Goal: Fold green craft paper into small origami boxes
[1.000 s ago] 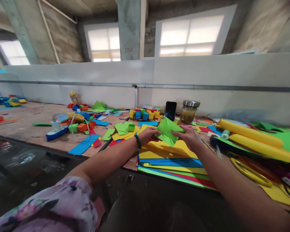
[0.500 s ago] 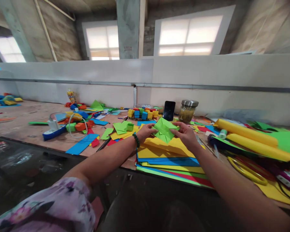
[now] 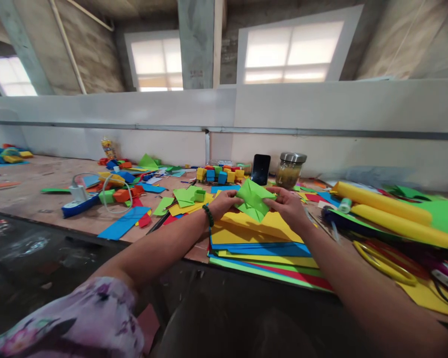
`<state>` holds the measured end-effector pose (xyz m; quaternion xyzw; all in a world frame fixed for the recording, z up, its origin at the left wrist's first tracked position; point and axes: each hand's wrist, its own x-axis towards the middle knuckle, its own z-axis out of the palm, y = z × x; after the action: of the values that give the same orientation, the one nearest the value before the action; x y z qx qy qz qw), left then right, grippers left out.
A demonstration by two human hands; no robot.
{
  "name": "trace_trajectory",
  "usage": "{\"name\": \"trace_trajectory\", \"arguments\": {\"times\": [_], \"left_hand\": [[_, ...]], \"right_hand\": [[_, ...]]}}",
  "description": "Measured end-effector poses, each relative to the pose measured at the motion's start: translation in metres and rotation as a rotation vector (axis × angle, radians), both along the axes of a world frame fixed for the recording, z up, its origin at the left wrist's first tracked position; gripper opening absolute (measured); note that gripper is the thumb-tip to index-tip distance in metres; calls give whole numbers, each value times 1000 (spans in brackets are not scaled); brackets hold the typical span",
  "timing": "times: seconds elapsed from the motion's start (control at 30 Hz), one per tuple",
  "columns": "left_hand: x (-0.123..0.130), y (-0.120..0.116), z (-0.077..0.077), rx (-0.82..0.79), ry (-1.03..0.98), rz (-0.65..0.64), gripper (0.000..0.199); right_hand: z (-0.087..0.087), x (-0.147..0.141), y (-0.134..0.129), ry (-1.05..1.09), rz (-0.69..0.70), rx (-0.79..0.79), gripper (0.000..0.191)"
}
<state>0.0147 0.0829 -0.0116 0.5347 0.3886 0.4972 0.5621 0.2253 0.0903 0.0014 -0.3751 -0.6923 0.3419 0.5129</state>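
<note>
A folded light-green paper (image 3: 254,200) with visible creases is held up between my two hands. My left hand (image 3: 225,204), with a dark beaded bracelet at the wrist, pinches its left corner. At the opposite corner, my right hand (image 3: 284,205) grips the paper between thumb and fingers. Both hands are above a stack of coloured sheets (image 3: 257,231), yellow on top, at the table's front edge. A small green folded box (image 3: 199,195) rests on green and yellow papers to the left.
Behind the hands stand a black phone (image 3: 260,169), a glass jar (image 3: 290,170) and a row of coloured paper cubes (image 3: 222,176). Yellow rolls (image 3: 384,203) and yellow scissors handles (image 3: 383,263) lie right. A power strip (image 3: 80,204) with a white cable sits left.
The view has shifted very slightly. Both hands keep their grip on the green paper, and its folded shape looks much the same.
</note>
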Motion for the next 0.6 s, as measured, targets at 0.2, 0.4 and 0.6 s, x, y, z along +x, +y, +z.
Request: {"name": "trace_trajectory", "arguments": {"times": [0.2, 0.4, 0.6], "left_hand": [[-1, -2, 4, -59, 4, -72, 25], [-2, -3, 4, -31, -29, -57, 27], [-2, -3, 6, -32, -66, -58, 28]], "right_hand": [[-3, 2, 6, 64, -14, -50, 48], [-2, 1, 4, 106, -7, -82, 43], [2, 1, 2, 141, -29, -80, 35]]}}
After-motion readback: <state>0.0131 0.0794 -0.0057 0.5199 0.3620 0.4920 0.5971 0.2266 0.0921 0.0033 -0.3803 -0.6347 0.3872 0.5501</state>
